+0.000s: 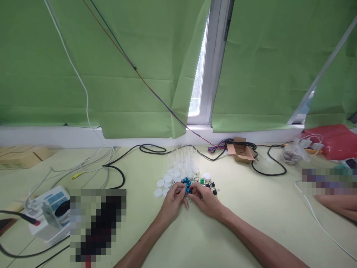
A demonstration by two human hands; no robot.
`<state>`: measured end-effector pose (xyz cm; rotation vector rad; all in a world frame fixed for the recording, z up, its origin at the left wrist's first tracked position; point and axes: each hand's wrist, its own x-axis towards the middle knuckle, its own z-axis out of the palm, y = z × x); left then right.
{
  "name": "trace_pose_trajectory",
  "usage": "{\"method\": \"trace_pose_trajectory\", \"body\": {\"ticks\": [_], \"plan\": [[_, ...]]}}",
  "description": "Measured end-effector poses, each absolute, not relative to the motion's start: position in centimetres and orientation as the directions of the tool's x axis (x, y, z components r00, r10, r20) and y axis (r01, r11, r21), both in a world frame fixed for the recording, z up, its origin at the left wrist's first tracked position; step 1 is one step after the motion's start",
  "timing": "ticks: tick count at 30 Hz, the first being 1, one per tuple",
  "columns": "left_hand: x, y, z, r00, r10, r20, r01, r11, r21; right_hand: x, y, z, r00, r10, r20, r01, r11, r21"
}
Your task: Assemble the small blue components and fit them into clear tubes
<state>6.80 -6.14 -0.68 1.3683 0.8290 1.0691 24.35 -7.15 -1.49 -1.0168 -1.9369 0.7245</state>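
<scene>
My left hand (175, 196) and my right hand (205, 198) meet low in the middle of the head view, both with fingers closed. Between their fingertips is a small shiny blue part (188, 190); its exact kind is too small to tell. A thin light pin or wire seems to show at the left fingers. More blue parts (186, 181) lie just behind the fingertips. To the right are a small green part (202, 181) and several black knob-like parts (213, 184) among thin metal pins. White round caps (167, 179) are heaped behind and left of my left hand.
Clear upright shapes (182, 158) stand behind the caps. An open cardboard box (242, 150), black cables (152, 149) and a plastic bag (291, 153) line the back. A white power strip (51, 212) is at left. Another person's arm (338, 204) rests at right.
</scene>
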Motion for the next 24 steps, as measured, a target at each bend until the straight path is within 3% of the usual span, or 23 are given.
{"method": "trace_pose_trajectory", "body": {"ticks": [24], "plan": [[6.88,-6.09,-0.83,0.343,0.93,0.131,-0.116,-0.096,0.989,24.31,-7.29,-1.05,-0.349,0.848,0.4,0.402,0.521,-0.753]]}}
